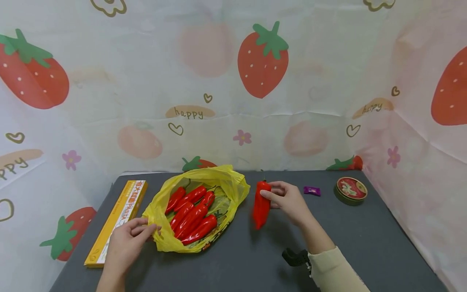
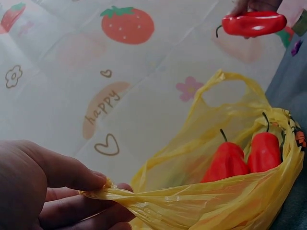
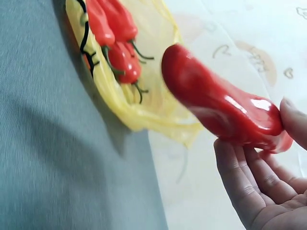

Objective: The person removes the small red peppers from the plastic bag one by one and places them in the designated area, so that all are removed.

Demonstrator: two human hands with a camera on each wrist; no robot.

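A yellow plastic bag (image 1: 162, 202) lies with its mouth wide open, and several glossy red chili peppers (image 1: 191, 219) with dark green stems rest inside. My left hand (image 1: 125, 243) pinches the bag's rim at its left side; in the left wrist view the thumb and fingers (image 2: 72, 167) hold the gathered edge. Right of the bag, my right hand (image 1: 290, 200) holds one red pepper (image 1: 261, 205) above the table, its stem pointing up and its tip down. The right wrist view shows this pepper (image 3: 225, 105) between thumb and fingertips, apart from the bag.
A yellow and white pasta box (image 1: 118, 223) lies left of the bag. Toward the right are a small purple packet (image 1: 312, 191) and a round red and green tin (image 1: 351, 190). Everything stands on a dark grey table (image 1: 226, 271) before a strawberry-print cloth (image 1: 226, 89).
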